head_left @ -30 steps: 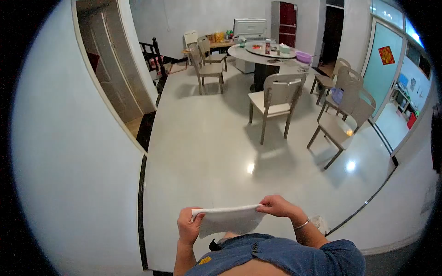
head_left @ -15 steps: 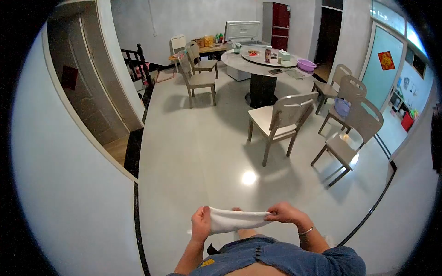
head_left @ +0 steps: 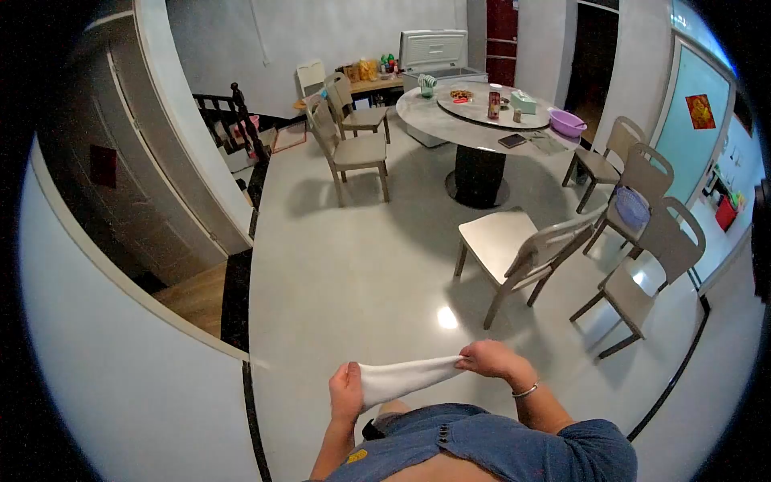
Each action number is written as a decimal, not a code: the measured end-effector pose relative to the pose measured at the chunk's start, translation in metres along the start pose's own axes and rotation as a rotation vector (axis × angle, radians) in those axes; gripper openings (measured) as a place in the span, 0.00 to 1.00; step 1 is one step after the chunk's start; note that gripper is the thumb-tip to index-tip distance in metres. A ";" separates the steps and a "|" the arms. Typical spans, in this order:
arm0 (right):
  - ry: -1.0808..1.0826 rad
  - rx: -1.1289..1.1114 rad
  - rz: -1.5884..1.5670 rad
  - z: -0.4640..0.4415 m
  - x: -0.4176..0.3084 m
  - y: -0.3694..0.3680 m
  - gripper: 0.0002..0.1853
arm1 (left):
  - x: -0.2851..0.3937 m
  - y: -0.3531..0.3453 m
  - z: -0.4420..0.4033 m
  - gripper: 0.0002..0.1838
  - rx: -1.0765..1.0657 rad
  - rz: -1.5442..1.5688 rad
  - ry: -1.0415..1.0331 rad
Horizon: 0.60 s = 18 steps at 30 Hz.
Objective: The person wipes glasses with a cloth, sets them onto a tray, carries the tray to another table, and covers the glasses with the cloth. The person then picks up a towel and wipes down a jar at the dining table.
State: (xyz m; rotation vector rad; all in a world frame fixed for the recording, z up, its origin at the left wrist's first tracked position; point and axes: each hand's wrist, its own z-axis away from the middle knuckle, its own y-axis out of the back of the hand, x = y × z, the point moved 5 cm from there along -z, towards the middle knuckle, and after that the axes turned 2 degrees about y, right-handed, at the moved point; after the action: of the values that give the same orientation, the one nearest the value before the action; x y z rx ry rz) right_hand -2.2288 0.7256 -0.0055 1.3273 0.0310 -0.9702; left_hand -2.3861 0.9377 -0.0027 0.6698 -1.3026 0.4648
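A white cloth point(head_left: 409, 379) is stretched between my two hands in front of my body. My left hand point(head_left: 347, 392) is closed around its left end. My right hand point(head_left: 487, 359) pinches the upper right corner, a little higher than the left one, and a bracelet point(head_left: 526, 390) circles that wrist. The cloth hangs in a narrow band just above my blue shirt point(head_left: 482, 438).
Ahead stands a round table point(head_left: 418, 112) with a purple basin point(head_left: 568, 123) and a phone point(head_left: 512, 140). A chair point(head_left: 494, 245) is ahead to the right, with more chairs behind it. On the left is a door point(head_left: 152, 153); an open chest freezer point(head_left: 434, 50) is at the back.
The table, chairs and doorway appear nearer. The cloth, wider and flatter a second ago, is now a narrower band, and my left hand grips more of its end.
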 end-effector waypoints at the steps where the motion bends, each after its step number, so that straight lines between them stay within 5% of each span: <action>1: -0.006 -0.006 0.003 -0.013 0.006 0.004 0.17 | -0.002 -0.003 -0.015 0.16 -0.012 0.013 0.008; 15: -0.292 0.017 0.096 -0.272 0.056 0.103 0.16 | 0.039 -0.050 -0.337 0.15 -0.299 0.133 0.089; 18: -0.380 0.204 0.054 -0.304 0.074 0.132 0.16 | 0.063 -0.072 -0.390 0.15 -0.372 0.160 0.102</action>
State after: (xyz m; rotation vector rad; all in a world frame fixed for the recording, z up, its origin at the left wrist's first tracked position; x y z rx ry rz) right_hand -1.9528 0.9216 -0.0316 1.3000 -0.4014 -1.1885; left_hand -2.0445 1.1486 -0.0027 0.2304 -1.3059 0.3671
